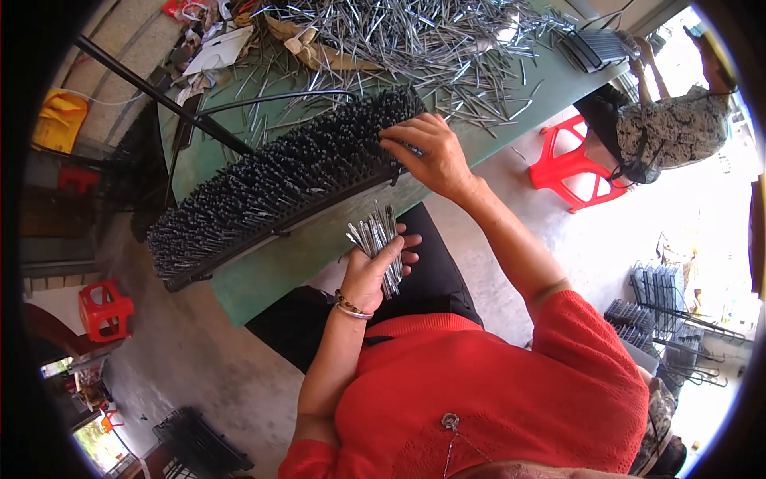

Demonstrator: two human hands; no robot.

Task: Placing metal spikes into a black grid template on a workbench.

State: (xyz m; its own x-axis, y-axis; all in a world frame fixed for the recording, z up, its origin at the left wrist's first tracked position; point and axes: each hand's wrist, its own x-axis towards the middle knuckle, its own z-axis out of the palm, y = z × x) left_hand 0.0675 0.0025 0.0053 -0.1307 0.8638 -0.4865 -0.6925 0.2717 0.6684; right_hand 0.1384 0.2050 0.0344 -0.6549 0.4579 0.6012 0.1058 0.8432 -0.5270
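My left hand (375,271) is closed around a bundle of thin silvery metal strips (372,235), held in front of the rack with their ends fanning upward. A beaded bracelet and a bangle circle that wrist. Toward the right end of a long black rack (279,185), my right hand (435,156) has its fingers bent together over the pegs. A silvery glint shows between the thumb and fingers, seemingly one thin metal strip. Dense rows of dark upright pegs or strips fill the rack, which lies slanted along the table's near side.
A large heap of loose metal strips (415,40) covers the far part of the green table (247,291). A black rod (167,96) slants in from the left. Beyond stand a red stool (566,164), another person (670,128), a second red stool (105,310) and stacked wire racks (658,295).
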